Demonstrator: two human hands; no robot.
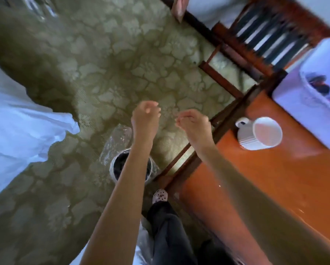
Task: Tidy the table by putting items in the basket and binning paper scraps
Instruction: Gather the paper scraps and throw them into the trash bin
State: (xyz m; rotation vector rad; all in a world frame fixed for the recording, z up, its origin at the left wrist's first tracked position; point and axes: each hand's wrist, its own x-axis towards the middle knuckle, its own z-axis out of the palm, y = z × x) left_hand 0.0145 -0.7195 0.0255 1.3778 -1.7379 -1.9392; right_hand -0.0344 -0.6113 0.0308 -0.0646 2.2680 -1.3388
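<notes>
From the head camera, blurred by motion, both bare arms reach forward over a green patterned carpet (pixel 122 60); the left hand (pixel 145 115) has its fingers curled loosely inward, and nothing can be made out in it; the right hand (pixel 193 123) is curled likewise, fingertips pinched toward the thumb, and whether it holds a scrap cannot be told; the two hands are near each other but apart. Below the left forearm stands the bin (pixel 118 165), round, dark inside, lined with clear plastic, on the carpet just beside the table corner. The orange table (pixel 256 178) fills the lower right; on it sits a white mug (pixel 259 134) near the edge, and further right, the white basket (pixel 321 96) with dark items inside. A wooden chair (pixel 271 35) stands beyond the table; white cloth (pixel 16 121) lies at the left; a spotted shoe (pixel 160 196) and dark trouser leg show below.
</notes>
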